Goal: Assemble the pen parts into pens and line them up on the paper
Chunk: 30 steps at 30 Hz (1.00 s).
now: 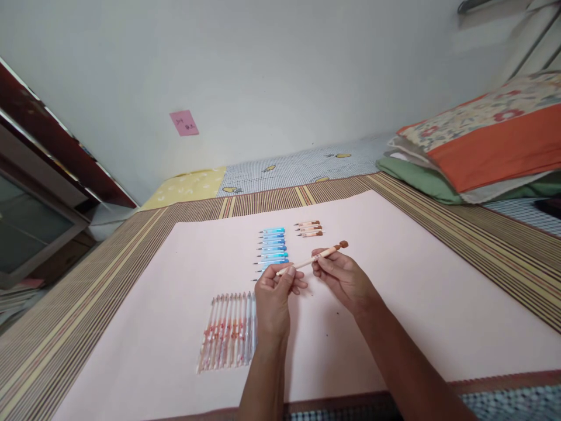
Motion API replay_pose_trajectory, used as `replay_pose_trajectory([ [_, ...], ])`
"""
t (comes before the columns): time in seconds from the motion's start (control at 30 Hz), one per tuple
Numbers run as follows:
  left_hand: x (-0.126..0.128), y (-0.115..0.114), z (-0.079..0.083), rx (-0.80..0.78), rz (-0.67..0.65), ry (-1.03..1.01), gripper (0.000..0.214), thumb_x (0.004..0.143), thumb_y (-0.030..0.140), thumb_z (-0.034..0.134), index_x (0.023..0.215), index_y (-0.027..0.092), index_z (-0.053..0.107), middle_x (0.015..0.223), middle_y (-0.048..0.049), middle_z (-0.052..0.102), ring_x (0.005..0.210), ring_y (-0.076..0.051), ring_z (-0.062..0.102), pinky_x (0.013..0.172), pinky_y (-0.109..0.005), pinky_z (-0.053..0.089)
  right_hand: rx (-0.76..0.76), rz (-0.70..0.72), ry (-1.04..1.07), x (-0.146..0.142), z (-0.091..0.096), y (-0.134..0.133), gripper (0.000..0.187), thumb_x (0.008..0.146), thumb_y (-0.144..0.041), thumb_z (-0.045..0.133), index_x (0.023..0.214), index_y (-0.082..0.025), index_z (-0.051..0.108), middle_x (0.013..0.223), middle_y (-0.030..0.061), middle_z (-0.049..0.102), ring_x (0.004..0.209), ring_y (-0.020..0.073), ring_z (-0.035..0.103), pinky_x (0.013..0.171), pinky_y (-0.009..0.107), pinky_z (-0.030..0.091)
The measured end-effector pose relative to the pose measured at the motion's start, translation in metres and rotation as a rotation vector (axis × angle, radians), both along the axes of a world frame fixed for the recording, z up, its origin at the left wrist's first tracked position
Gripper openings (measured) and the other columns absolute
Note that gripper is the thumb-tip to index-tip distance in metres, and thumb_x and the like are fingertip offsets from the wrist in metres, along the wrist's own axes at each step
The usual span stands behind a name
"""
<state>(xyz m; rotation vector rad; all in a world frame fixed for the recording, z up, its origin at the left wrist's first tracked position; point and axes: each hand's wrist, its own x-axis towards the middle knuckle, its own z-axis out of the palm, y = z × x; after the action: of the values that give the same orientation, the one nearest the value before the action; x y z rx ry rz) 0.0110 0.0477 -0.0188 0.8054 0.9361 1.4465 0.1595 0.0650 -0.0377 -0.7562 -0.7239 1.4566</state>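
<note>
Both my hands hold one cream pen (309,261) with a brown topper above a pale pink sheet (416,292). My left hand (275,295) pinches its tip end, fingers closed. My right hand (342,275) grips the barrel nearer the brown top, fingers closed. Just beyond my hands lies a row of several blue pens (272,248). Three short brown-and-cream pens (309,228) lie to the right of that row. A row of several clear pink pens (228,338) lies left of my left wrist.
The pink sheet lies on a striped woven mat (504,245) over a bed. Folded bedding with an orange pillow (482,146) is stacked at the right. A white wall with a pink note (184,123) stands behind. Dark furniture (39,193) is at the left.
</note>
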Motion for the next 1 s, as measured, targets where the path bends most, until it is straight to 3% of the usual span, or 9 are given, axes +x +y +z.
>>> replay_pose_trajectory([
  [0.37,0.000,0.001,0.002,-0.035,0.015,-0.054,0.031,0.066,0.033,0.085,0.077,0.014,0.064,0.067,-0.0048,0.073,0.052,-0.013,0.066,0.050,-0.020,0.041,0.005,-0.062,0.027,0.002,0.001,0.001,0.029,0.066,-0.034,0.089,0.088,-0.020,0.078,0.077,0.0007,0.061,0.074,0.0130,0.056,0.071,0.028,0.047],
  [0.67,0.003,-0.002,-0.006,0.047,0.080,0.045,0.028,0.074,0.033,0.081,0.089,0.014,0.067,0.077,-0.0068,0.076,0.065,-0.017,0.072,0.062,-0.024,0.051,-0.023,-0.051,0.090,-0.010,0.001,0.001,0.029,0.064,-0.033,0.090,0.085,-0.018,0.077,0.075,0.0008,0.061,0.070,0.0125,0.054,0.068,0.029,0.046],
  [1.0,0.001,-0.002,-0.001,0.037,0.013,0.059,0.026,0.075,0.032,0.080,0.085,0.014,0.065,0.074,-0.0060,0.075,0.063,-0.017,0.072,0.060,-0.024,0.051,0.006,-0.042,0.031,-0.010,0.003,-0.002,0.029,0.066,-0.036,0.089,0.085,-0.018,0.077,0.071,0.0011,0.060,0.070,0.0145,0.054,0.071,0.032,0.047],
])
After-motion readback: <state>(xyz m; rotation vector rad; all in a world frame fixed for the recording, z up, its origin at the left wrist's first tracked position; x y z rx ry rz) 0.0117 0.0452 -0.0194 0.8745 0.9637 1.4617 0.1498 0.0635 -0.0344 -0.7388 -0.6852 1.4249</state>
